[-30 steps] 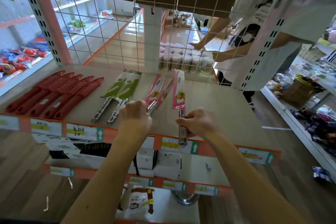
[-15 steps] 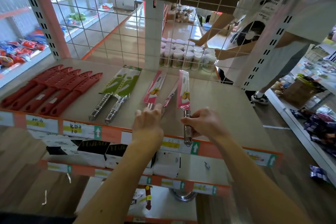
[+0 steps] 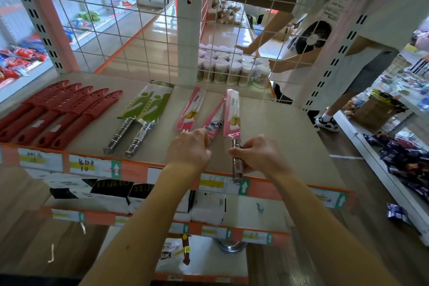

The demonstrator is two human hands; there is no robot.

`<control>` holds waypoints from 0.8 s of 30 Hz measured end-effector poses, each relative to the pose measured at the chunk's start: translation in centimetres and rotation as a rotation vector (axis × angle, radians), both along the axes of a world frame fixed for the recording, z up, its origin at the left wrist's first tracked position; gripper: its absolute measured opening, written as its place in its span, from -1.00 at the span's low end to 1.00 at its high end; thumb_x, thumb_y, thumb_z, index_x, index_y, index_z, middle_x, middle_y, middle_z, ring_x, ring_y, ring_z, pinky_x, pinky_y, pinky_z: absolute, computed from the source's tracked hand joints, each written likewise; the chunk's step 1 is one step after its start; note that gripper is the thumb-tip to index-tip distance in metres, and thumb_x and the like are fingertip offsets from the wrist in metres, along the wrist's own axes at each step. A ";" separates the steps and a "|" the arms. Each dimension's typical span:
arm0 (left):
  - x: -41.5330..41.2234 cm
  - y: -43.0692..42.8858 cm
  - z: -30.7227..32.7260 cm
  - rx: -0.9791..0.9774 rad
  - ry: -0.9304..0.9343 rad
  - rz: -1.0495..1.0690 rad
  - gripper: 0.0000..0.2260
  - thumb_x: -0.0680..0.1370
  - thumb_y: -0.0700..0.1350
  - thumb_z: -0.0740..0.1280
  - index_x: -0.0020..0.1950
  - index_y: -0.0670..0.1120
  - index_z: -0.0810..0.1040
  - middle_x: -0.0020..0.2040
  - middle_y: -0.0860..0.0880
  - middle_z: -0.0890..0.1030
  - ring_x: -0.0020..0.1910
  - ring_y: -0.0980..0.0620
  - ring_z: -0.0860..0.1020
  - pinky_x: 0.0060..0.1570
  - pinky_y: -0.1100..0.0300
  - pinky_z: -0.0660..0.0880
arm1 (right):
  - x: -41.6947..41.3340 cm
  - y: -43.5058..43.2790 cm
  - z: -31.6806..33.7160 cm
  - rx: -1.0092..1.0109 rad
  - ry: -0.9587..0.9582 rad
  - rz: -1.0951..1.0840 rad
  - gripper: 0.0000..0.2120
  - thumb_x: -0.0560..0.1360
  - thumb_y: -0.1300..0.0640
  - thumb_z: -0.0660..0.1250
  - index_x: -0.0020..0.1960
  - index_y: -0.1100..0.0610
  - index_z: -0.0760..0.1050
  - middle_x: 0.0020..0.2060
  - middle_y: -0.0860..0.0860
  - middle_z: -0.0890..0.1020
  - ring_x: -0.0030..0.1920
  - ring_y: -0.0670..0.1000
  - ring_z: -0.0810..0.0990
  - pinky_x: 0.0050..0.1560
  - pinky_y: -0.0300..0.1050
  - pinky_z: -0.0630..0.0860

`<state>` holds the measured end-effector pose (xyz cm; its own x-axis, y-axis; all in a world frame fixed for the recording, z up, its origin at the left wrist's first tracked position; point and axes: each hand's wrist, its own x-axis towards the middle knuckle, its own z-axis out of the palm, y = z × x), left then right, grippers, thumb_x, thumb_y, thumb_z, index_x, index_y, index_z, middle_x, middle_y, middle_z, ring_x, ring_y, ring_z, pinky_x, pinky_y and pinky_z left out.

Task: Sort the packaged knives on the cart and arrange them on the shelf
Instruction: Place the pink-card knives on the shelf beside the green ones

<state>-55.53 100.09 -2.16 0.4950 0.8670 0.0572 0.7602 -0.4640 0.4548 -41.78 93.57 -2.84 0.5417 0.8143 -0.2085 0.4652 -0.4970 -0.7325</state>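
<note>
Pink-sleeved knives are the business of this moment: three of them lie on the top shelf (image 3: 290, 123), blades pointing away toward the wire grid (image 3: 148, 37) at the back, steel handles toward the front lip. The right hand (image 3: 260, 157) has its fingers (image 3: 234, 152) clamped on the handle of the rightmost pink knife (image 3: 232, 111), whose long axis runs nearly straight front to back, the handle's end overhanging the orange price strip (image 3: 278, 187). The left hand (image 3: 189, 150) is closed over the handles of the other two: the left pink knife (image 3: 193, 109) and the middle pink knife (image 3: 214, 118), which slants with its tip leaning toward the rightmost one, almost touching it. That slant, I'd judge, is what the next nudge must cure; the left hand sits right on it and is the nearer one for swinging it parallel. To the left, apart from the pink group, lie two green-sleeved knives (image 3: 148, 104) side by side, and farther left a row of red sheathed knives (image 3: 60, 111), all angled alike. Bare shelf lies open to the right, so nothing crowds that side. Behind the grid stand white-lidded jars (image 3: 232, 67), and another person (image 3: 348, 49) works at the next aisle, clear of the hands.
</note>
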 end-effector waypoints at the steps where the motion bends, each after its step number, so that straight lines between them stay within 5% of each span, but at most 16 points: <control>1: 0.1 0.0 -0.1 0.011 -0.007 -0.001 -0.85 0.50 -0.16 0.29 0.05 -0.08 0.56 -0.02 -0.08 0.62 0.03 -0.08 0.56 0.00 0.15 0.42 | 0.0 0.0 0.0 -0.002 -0.005 0.000 -0.69 0.42 0.05 0.45 -0.20 0.35 0.62 -0.27 0.24 0.68 -0.25 0.14 0.71 -0.11 0.08 0.65; 18: -0.2 0.4 -0.4 0.003 -0.110 0.059 -0.85 0.54 -0.15 0.29 0.03 -0.16 0.59 0.01 -0.10 0.64 0.05 -0.06 0.58 0.03 0.15 0.44 | -1.6 1.8 0.1 -0.025 0.037 0.006 -0.78 0.41 0.07 0.46 -0.27 0.21 0.56 -0.38 0.05 0.61 -0.40 -0.05 0.63 -0.21 -0.13 0.66; 24: 0.0 0.7 -0.6 0.016 -0.136 0.048 -0.87 0.53 -0.13 0.31 0.01 -0.16 0.57 -0.01 -0.09 0.64 0.02 -0.04 0.59 0.02 0.18 0.44 | -2.2 2.8 -0.5 -0.053 0.041 -0.028 -0.74 0.39 0.02 0.47 -0.27 0.21 0.56 -0.30 0.09 0.65 -0.27 0.02 0.67 -0.11 -0.06 0.66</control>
<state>-55.53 100.83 -2.73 0.4398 0.8879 0.1349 0.7137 -0.4367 0.5476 -44.02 96.34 -3.37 0.5541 0.7864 -0.2731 0.4208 -0.5477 -0.7232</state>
